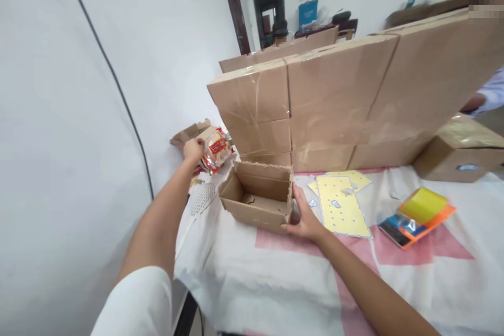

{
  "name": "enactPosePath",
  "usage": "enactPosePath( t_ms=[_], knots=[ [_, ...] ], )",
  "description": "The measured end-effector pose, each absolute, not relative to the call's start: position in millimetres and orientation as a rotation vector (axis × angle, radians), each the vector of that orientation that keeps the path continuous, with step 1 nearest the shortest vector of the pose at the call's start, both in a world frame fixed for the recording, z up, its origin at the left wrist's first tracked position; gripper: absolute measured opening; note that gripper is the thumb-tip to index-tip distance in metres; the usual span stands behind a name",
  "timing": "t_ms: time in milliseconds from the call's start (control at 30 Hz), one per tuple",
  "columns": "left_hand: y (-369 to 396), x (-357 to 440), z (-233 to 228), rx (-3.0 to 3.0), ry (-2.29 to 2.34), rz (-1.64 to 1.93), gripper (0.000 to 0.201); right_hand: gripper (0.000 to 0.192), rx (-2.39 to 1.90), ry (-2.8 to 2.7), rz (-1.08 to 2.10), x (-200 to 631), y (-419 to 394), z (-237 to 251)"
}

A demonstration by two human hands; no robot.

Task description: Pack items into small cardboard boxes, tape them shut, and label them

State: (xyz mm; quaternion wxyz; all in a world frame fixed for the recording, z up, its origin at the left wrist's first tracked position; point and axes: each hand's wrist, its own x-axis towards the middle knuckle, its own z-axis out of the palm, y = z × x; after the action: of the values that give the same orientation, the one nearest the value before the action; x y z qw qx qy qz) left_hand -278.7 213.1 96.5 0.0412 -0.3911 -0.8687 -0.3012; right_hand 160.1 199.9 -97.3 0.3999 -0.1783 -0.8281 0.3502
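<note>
Left hand grabbing snacks, right hand steadying the open box

The left hand (192,149) is closing around a red snack packet (216,151) left of centre, by the wall; the right hand (305,218) is lying open and flat against the small cardboard box (258,194) mid-frame. The packet could be catching the box flap and tipping it, I'd guess. Stacked cartons (326,105) are crowding behind; open cloth (275,283) is sitting free in the lower frame.

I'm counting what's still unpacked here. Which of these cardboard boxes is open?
The small box under the right hand, flaps up and empty inside. The stacked boxes behind it are taped shut.
</note>
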Motion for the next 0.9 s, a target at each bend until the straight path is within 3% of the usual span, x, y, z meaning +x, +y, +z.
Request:
enactPosePath(
  t_ms=[100,233,367,567,700,800,900],
  knots=[
    [155.8,-286.5,137.7,-1.241,-2.463,-0.895,0.031,0.124,-0.457,-2.077,0.881,158.8,200.8,-95.8],
    [77.7,-272.6,186.2,-1.283,-2.072,-0.982,0.030,0.120,-0.455,-2.081,0.873,156.0,200.3,-94.9],
    [23.3,-229.6,212.8,-1.241,-1.952,-1.080,0.029,0.104,-0.414,-2.010,0.677,160.9,198.3,-83.4],
    [-1.4,-158.6,211.0,-1.404,-1.838,-1.046,0.023,0.064,-0.199,-2.139,0.194,179.0,184.3,-15.8],
    [5.0,-134.2,207.0,-1.442,-1.824,-1.048,0.022,0.039,-0.133,-2.220,0.246,178.1,177.8,16.1],
    [17.4,-121.4,202.3,-1.469,-1.772,-1.103,0.020,0.014,-0.141,-2.067,0.363,177.1,182.4,11.0],
    [36.7,-109.0,182.6,-1.494,-1.737,-1.172,0.019,0.012,-0.120,-1.895,0.390,179.4,187.0,-7.8]
  ],
)
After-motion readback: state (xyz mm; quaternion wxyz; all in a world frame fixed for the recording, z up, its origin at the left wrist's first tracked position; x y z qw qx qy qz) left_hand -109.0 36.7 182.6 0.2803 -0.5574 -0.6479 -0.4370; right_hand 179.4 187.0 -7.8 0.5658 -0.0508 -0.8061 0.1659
